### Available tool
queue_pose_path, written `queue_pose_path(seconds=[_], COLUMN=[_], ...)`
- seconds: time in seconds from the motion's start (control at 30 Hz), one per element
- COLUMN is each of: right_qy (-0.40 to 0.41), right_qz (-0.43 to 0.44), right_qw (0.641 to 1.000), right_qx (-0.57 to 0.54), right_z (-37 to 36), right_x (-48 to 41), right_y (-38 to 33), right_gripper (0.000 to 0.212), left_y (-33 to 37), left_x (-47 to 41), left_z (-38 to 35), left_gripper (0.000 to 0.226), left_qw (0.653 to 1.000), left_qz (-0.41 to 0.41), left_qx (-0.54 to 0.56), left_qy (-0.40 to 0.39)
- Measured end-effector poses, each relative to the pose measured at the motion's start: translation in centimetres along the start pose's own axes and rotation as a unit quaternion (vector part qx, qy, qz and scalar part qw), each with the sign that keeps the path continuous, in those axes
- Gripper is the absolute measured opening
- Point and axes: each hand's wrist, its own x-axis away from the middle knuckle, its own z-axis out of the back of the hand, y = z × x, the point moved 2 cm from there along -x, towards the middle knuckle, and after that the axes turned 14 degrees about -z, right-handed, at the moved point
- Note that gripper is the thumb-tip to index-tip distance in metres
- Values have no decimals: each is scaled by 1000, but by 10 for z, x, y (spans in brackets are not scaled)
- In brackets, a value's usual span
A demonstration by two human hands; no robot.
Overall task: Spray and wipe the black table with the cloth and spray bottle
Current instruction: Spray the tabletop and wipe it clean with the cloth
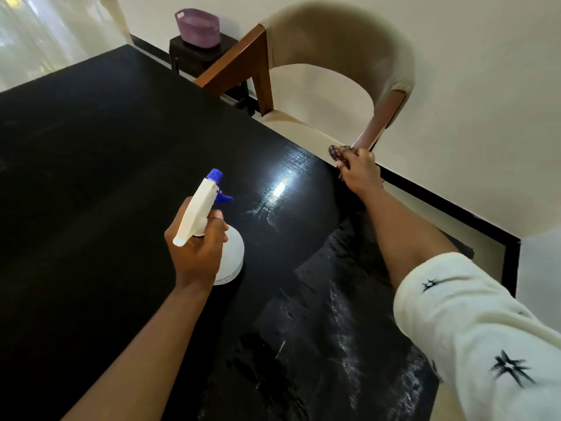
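Note:
The black table fills most of the view, with wet streaks shining near its right side. My left hand grips a white spray bottle with a blue nozzle, held above the table's middle, nozzle pointing toward the far right. My right hand is stretched to the table's right edge, closed on a small dark patterned cloth that sticks out past my fingers. Most of the cloth is hidden inside the hand.
A beige chair with wooden arms stands pushed against the table's far right edge, right beside my right hand. Behind it a dark side stand carries a purple basket. A white wall runs along the right.

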Motion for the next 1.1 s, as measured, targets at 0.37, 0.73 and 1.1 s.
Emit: queue_pose_path(seconds=[0.37,0.73,1.1], right_qy=[-81,-34,100], right_qz=[262,119,77], right_qw=[955,974,991], right_qx=[117,190,46], right_z=[-31,15,105], right_x=[97,-10,51], right_y=[-38,28,-8], right_gripper=[51,42,43], left_y=[2,1,12], left_x=[-3,-1,-2], left_z=[1,0,4], left_gripper=[49,29,30], left_qw=[1000,1000,998], left_qz=[-5,1,20], left_qx=[-9,-7,-46], left_qy=[-13,-1,-44])
